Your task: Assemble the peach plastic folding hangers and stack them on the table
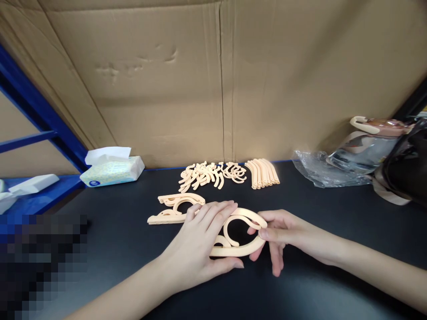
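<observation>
A peach-coloured plastic folding clothes hanger (246, 250) is held low over the black table in front of me, with its curved hook folded inside its arms. My left hand (203, 242) lies across its left part, fingers along the upper arm and thumb by the lower one, hiding that end. At the rounded right end, my right hand (275, 238) pinches the joint between thumb and fingers. Just beyond my left hand, similar folded hangers (167, 219) lie on the table, partly covered by my fingers. How many are stacked there is unclear.
Farther back lie a heap of small curved peach pieces (200, 175), several hooks (238, 172) and a row of long arms (262, 173). A tissue pack (113, 171) stands left. Plastic wrap (312, 166) and a water bottle (367, 149) are right. Cardboard (160, 89) walls the back.
</observation>
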`<state>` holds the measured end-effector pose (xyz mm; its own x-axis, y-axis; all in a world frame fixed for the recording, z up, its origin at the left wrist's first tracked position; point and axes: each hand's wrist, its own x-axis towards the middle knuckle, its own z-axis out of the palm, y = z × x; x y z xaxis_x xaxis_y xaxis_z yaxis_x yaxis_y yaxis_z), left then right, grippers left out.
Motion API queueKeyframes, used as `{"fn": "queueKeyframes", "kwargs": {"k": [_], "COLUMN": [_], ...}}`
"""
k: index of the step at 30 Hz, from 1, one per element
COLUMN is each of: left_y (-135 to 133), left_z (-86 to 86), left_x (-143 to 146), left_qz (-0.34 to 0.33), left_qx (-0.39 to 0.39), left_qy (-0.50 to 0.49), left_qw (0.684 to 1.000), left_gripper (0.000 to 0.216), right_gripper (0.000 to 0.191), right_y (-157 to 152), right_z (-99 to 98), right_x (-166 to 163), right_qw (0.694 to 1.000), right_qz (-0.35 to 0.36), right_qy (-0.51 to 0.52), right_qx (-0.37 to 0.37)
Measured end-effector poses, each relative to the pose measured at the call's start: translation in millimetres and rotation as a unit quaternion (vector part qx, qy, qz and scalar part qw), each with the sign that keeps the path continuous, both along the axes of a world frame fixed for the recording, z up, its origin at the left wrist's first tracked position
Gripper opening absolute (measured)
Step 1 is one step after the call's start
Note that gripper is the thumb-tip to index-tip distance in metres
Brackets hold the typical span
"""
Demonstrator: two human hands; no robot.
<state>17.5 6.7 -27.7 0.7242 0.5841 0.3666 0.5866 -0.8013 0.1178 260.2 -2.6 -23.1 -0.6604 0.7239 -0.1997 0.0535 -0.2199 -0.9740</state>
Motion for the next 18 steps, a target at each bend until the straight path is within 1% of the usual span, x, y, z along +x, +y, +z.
{"fn": "queueKeyframes", "kwargs": {"k": [4,11,15,18], "left_y": [2.6,5.2,3.3,1.8], "left_z": [-1.0,-3.3,-6.7,-8.3], "left_x": [-0.5,-1.4,1.1,2.4], "left_qz": [-0.007,0.004,0.018,0.014], "left_qx": [0.03,0.131,0.152,0.16], "left_qy": [0.027,0.064,0.068,0.072], "left_qw": [0.999,0.989,0.986,0.984], "left_gripper": [0.084,0.088,0.089,0.091], "right_gripper": [0.028,0.024,0.022,0.021], "right_y": [-1.3,-0.1,0.6,0.2], "right_z": [-1.4,1.2,1.3,0.3], "right_x": [-0.3,0.2,0.8,1.3], "right_qw": [1.0,0.999,0.999,0.999], "right_qz": [0.013,0.027,0.031,0.034], "right_qy": [0.0,0.002,0.008,0.009], "right_qx": [-0.009,-0.017,-0.018,-0.019]}}
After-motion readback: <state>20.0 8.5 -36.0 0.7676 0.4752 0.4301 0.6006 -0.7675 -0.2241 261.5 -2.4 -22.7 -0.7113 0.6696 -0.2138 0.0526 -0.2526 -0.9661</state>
